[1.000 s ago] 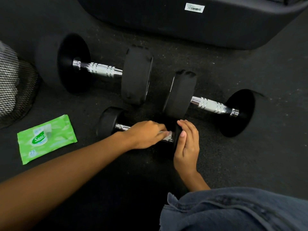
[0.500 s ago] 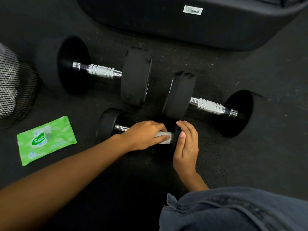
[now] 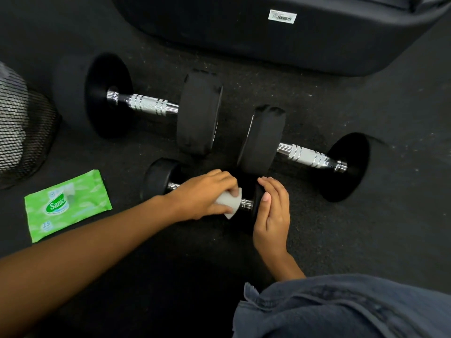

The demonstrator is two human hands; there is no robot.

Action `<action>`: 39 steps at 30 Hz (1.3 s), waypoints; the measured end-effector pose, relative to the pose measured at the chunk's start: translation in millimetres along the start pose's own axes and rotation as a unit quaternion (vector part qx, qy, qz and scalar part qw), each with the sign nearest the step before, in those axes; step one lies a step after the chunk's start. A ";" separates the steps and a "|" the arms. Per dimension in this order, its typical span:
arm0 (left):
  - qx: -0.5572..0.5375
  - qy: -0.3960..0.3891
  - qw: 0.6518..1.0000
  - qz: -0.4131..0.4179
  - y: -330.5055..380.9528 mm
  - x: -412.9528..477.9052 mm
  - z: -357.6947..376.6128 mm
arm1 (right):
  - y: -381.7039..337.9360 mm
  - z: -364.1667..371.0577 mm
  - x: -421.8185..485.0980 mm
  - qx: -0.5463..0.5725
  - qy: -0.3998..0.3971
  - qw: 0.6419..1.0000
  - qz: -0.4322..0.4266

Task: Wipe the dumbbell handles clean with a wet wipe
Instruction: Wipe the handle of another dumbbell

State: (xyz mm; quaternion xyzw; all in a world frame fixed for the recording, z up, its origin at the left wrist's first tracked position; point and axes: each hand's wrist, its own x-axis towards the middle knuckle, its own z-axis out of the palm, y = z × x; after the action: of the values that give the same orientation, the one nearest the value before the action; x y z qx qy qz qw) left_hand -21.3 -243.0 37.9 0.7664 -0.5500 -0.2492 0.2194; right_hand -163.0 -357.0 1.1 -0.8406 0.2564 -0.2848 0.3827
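We see the small dumbbell [image 3: 156,181] lying on the dark floor just under the frame's centre, its axis running from 9 to 3 o'clock. Its heads are matt black and its handle [image 3: 246,203] is bright chrome.

The left hand [image 3: 205,193] is curled over the handle, fingers clamped on a white wipe [image 3: 230,204] folded round the bar. A corner of the wipe sticks out toward 5 o'clock, and a short ribbed stretch of chrome shows between it and the right head. The right hand [image 3: 273,215] lies against that head, fingers straight and together.

Most of the handle is hidden under the left hand; only a sliver of chrome shows at its 9 o'clock end. The right head sits black in black shadow behind the right hand, and we can hardly trace its edge.

At 12 o'clock lie two big dumbbells [image 3: 151,104] [image 3: 305,156]; the outer head of the left one melts into the floor. At 9 o'clock lies a green pack [image 3: 66,206]. Beyond it a mesh bin [image 3: 24,132] is cut off by the frame, as is the denim [image 3: 341,308] at 5 o'clock.
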 end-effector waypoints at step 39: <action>0.101 0.027 0.994 0.042 10.6 2.3 9.9 | 2.4 0.4 -1.0 0.002 0.004 1.000 -0.009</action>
State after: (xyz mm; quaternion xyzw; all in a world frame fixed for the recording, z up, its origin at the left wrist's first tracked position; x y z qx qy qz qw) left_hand -34.7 -248.9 36.3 0.7673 -0.5978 -0.1620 0.1665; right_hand -164.0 -357.5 -1.3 -0.8409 0.2499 -0.2916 0.3813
